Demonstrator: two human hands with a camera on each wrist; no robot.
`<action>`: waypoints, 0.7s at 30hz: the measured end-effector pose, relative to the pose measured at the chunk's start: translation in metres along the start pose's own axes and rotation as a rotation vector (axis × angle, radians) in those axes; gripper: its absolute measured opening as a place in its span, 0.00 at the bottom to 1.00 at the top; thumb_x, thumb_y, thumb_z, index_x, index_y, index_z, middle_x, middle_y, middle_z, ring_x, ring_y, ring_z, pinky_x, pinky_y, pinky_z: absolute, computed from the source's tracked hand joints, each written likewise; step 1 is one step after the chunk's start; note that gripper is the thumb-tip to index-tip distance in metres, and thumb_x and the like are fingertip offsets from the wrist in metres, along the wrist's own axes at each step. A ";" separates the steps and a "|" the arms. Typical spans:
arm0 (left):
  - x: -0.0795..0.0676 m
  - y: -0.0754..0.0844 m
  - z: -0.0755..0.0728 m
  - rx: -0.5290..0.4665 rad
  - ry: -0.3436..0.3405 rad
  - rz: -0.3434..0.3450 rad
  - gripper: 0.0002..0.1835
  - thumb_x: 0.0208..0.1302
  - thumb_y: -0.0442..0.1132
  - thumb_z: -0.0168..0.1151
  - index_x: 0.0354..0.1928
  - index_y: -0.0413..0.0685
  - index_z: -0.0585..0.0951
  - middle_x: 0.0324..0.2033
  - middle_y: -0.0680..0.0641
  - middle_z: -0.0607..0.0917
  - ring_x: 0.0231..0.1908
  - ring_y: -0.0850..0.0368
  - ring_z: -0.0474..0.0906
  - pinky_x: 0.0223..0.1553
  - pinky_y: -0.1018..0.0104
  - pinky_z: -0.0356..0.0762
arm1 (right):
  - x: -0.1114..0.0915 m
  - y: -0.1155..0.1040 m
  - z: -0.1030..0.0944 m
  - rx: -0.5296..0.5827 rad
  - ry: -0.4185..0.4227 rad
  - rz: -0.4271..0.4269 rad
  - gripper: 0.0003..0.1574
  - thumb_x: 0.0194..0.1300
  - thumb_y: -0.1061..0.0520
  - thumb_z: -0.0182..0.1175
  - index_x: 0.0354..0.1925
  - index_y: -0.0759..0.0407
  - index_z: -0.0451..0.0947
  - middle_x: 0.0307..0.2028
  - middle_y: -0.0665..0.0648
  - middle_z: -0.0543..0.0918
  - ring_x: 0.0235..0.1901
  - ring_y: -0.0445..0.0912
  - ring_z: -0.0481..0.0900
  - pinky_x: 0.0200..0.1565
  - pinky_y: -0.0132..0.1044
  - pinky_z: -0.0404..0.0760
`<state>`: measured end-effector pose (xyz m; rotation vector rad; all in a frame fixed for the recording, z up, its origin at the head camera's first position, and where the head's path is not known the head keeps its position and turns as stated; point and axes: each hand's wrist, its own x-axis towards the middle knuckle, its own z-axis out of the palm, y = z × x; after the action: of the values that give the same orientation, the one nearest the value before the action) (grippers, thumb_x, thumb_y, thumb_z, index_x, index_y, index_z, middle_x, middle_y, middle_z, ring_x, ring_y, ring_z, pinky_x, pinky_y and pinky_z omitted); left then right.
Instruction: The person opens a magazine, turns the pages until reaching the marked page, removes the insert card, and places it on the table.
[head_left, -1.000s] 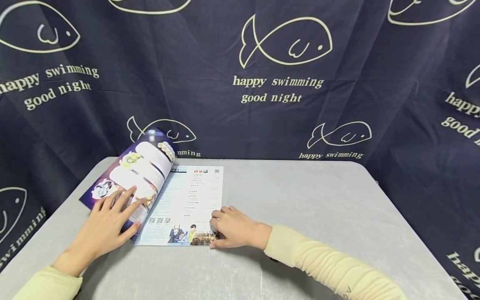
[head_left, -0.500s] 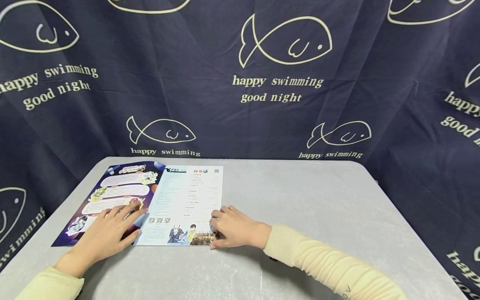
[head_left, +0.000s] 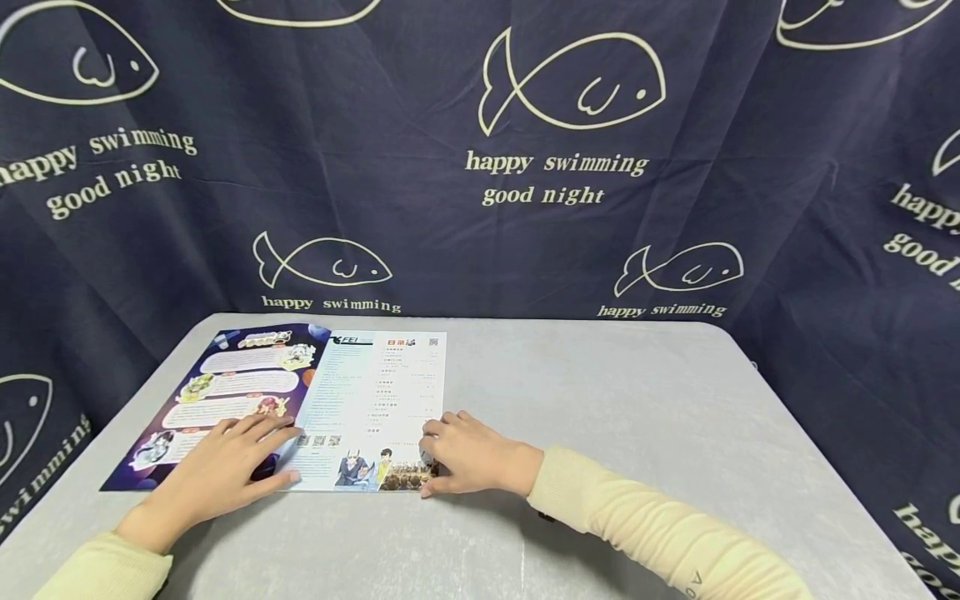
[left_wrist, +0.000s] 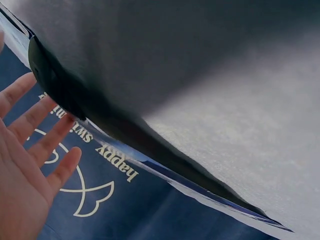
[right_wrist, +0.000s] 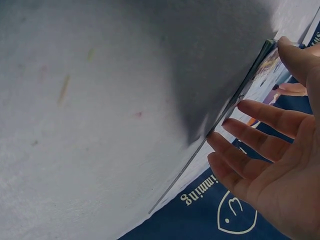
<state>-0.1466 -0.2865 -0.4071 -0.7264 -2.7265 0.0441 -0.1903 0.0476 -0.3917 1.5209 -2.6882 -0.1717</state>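
An open magazine (head_left: 375, 383) lies on the grey table. On its dark purple left page (head_left: 240, 362) are pale text bubbles and cartoon figures; the white right page carries printed lists and pictures along the bottom. My left hand (head_left: 225, 467) rests across the lower left page, extended fingers near the spine and the thumb over the bottom edge. Toward the lower right corner, my right hand (head_left: 472, 458) presses on the page edge. In the right wrist view its fingertips (right_wrist: 227, 125) touch the page and the thumb is at the corner.
The light grey table (head_left: 600, 400) extends to the right of the magazine. Behind it hangs a dark blue curtain (head_left: 420, 208) with fish outlines and lettering, also on both sides. Pale yellow sleeves (head_left: 645, 525) cover the forearms.
The left page, raised and curved before, has come down flat to the left. My left hand has slid slightly right and down toward the spine. The right hand stays in place.
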 end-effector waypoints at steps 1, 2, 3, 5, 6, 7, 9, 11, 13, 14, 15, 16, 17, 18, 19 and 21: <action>0.000 0.000 0.000 -0.004 -0.007 -0.002 0.31 0.49 0.66 0.59 0.50 0.55 0.78 0.49 0.48 0.80 0.52 0.44 0.73 0.45 0.42 0.68 | 0.000 0.000 0.000 0.001 -0.002 0.000 0.32 0.54 0.29 0.55 0.43 0.52 0.77 0.47 0.51 0.78 0.42 0.44 0.76 0.45 0.37 0.74; 0.001 0.001 0.000 -0.008 -0.016 -0.004 0.32 0.48 0.68 0.58 0.50 0.56 0.78 0.49 0.48 0.80 0.52 0.44 0.73 0.46 0.42 0.67 | 0.000 0.000 0.000 0.002 -0.003 -0.001 0.32 0.54 0.30 0.55 0.43 0.52 0.77 0.48 0.51 0.78 0.42 0.44 0.76 0.45 0.37 0.74; 0.001 0.001 0.000 -0.011 -0.024 -0.005 0.33 0.47 0.69 0.57 0.50 0.56 0.78 0.49 0.48 0.80 0.52 0.43 0.73 0.46 0.41 0.67 | 0.000 0.000 0.000 0.002 -0.005 -0.001 0.32 0.54 0.30 0.55 0.44 0.52 0.77 0.48 0.51 0.78 0.42 0.44 0.76 0.45 0.37 0.74; 0.001 0.002 0.000 -0.019 -0.040 -0.004 0.35 0.46 0.72 0.56 0.50 0.57 0.78 0.50 0.48 0.80 0.52 0.43 0.73 0.46 0.40 0.67 | 0.001 0.000 0.000 -0.003 -0.009 0.000 0.31 0.54 0.30 0.55 0.44 0.52 0.77 0.47 0.50 0.78 0.42 0.44 0.76 0.45 0.37 0.74; 0.001 0.002 0.000 -0.023 -0.047 -0.002 0.36 0.45 0.73 0.56 0.50 0.58 0.78 0.50 0.48 0.80 0.51 0.42 0.73 0.46 0.40 0.67 | 0.001 0.000 0.000 -0.004 -0.012 0.002 0.31 0.54 0.30 0.55 0.44 0.52 0.77 0.47 0.50 0.78 0.42 0.44 0.76 0.44 0.37 0.74; 0.002 0.002 0.000 -0.027 -0.051 0.000 0.36 0.44 0.74 0.55 0.50 0.59 0.78 0.50 0.48 0.80 0.51 0.42 0.73 0.46 0.39 0.67 | 0.001 0.000 0.000 -0.006 -0.013 0.005 0.31 0.54 0.30 0.55 0.43 0.51 0.78 0.47 0.50 0.78 0.42 0.44 0.76 0.44 0.37 0.74; 0.002 0.002 0.000 -0.030 -0.054 0.008 0.36 0.43 0.74 0.55 0.49 0.59 0.79 0.50 0.49 0.80 0.51 0.42 0.73 0.45 0.39 0.67 | 0.002 -0.001 0.000 -0.008 -0.014 0.009 0.32 0.53 0.29 0.55 0.43 0.51 0.78 0.47 0.50 0.79 0.42 0.44 0.76 0.45 0.37 0.74; 0.002 0.003 0.000 -0.029 -0.056 0.011 0.35 0.43 0.74 0.55 0.48 0.59 0.79 0.50 0.49 0.80 0.50 0.42 0.73 0.44 0.39 0.67 | 0.002 -0.001 0.000 -0.008 -0.017 0.014 0.33 0.52 0.28 0.55 0.43 0.51 0.78 0.48 0.50 0.79 0.43 0.45 0.76 0.46 0.38 0.73; 0.003 0.003 0.000 -0.026 -0.058 0.012 0.35 0.43 0.74 0.55 0.47 0.60 0.79 0.49 0.49 0.80 0.50 0.42 0.73 0.43 0.39 0.68 | 0.002 -0.001 0.000 -0.011 -0.019 0.016 0.33 0.52 0.28 0.55 0.43 0.51 0.78 0.48 0.51 0.78 0.44 0.45 0.76 0.46 0.38 0.73; 0.003 0.004 0.000 -0.025 -0.061 0.010 0.35 0.43 0.74 0.55 0.47 0.60 0.79 0.49 0.49 0.80 0.49 0.42 0.73 0.43 0.40 0.68 | 0.002 -0.002 0.000 -0.010 -0.021 0.017 0.33 0.52 0.28 0.55 0.43 0.51 0.78 0.49 0.51 0.78 0.44 0.45 0.76 0.47 0.38 0.73; 0.003 0.004 0.000 -0.025 -0.064 0.008 0.34 0.43 0.74 0.55 0.47 0.60 0.79 0.49 0.49 0.79 0.49 0.42 0.73 0.43 0.40 0.68 | 0.002 -0.002 0.000 -0.010 -0.024 0.019 0.33 0.52 0.28 0.55 0.43 0.51 0.77 0.49 0.51 0.78 0.44 0.45 0.76 0.47 0.38 0.73; 0.003 0.004 0.000 -0.024 -0.064 0.007 0.34 0.43 0.74 0.55 0.47 0.60 0.79 0.49 0.49 0.80 0.49 0.42 0.73 0.43 0.40 0.68 | 0.002 -0.002 0.000 -0.011 -0.026 0.020 0.33 0.52 0.28 0.55 0.44 0.51 0.77 0.49 0.51 0.78 0.44 0.45 0.76 0.47 0.38 0.73; 0.003 0.004 0.000 -0.025 -0.064 0.006 0.34 0.43 0.74 0.55 0.47 0.60 0.79 0.49 0.49 0.80 0.49 0.42 0.73 0.43 0.40 0.68 | 0.002 -0.002 0.000 -0.011 -0.027 0.021 0.33 0.52 0.29 0.55 0.44 0.51 0.78 0.49 0.51 0.78 0.44 0.45 0.76 0.47 0.39 0.73; 0.003 0.004 0.000 -0.025 -0.063 0.007 0.34 0.43 0.74 0.56 0.47 0.60 0.79 0.49 0.49 0.80 0.49 0.42 0.73 0.43 0.40 0.68 | 0.001 -0.002 0.000 -0.010 -0.028 0.022 0.33 0.53 0.29 0.55 0.44 0.51 0.77 0.49 0.51 0.78 0.44 0.45 0.76 0.47 0.38 0.73; 0.003 0.004 0.000 -0.025 -0.063 0.008 0.34 0.43 0.74 0.56 0.47 0.60 0.79 0.49 0.49 0.80 0.49 0.42 0.73 0.42 0.40 0.68 | 0.001 -0.002 -0.001 -0.009 -0.030 0.024 0.33 0.53 0.29 0.55 0.44 0.51 0.77 0.50 0.51 0.78 0.45 0.45 0.76 0.48 0.38 0.73; 0.003 0.004 0.001 -0.026 -0.059 0.011 0.34 0.43 0.73 0.56 0.46 0.60 0.79 0.48 0.49 0.80 0.49 0.42 0.73 0.42 0.40 0.68 | 0.001 -0.002 -0.001 -0.006 -0.034 0.026 0.33 0.53 0.29 0.55 0.44 0.51 0.77 0.50 0.51 0.78 0.45 0.45 0.76 0.48 0.39 0.73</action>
<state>-0.1478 -0.2817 -0.4070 -0.7591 -2.7839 0.0338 -0.1891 0.0456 -0.3910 1.4937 -2.7300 -0.2056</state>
